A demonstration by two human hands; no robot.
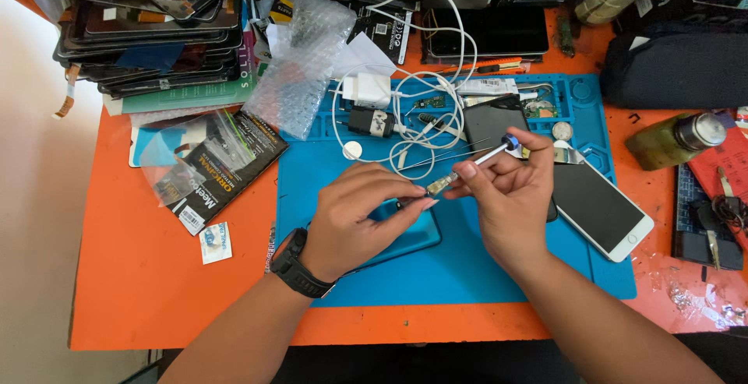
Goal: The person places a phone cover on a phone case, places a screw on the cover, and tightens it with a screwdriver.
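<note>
My left hand, with a black watch on its wrist, rests on a teal phone lying on the blue work mat, fingertips pinched together at the tip of a small screwdriver. My right hand grips that screwdriver, which has a silver shaft and a blue cap, angled down towards the left fingertips. The teal phone is mostly hidden under my left hand.
A white phone lies face up right of my right hand. White charger cables and plugs lie at the mat's back. Stacked screens stand back left, packaging at left, a green bottle at right, all on an orange table.
</note>
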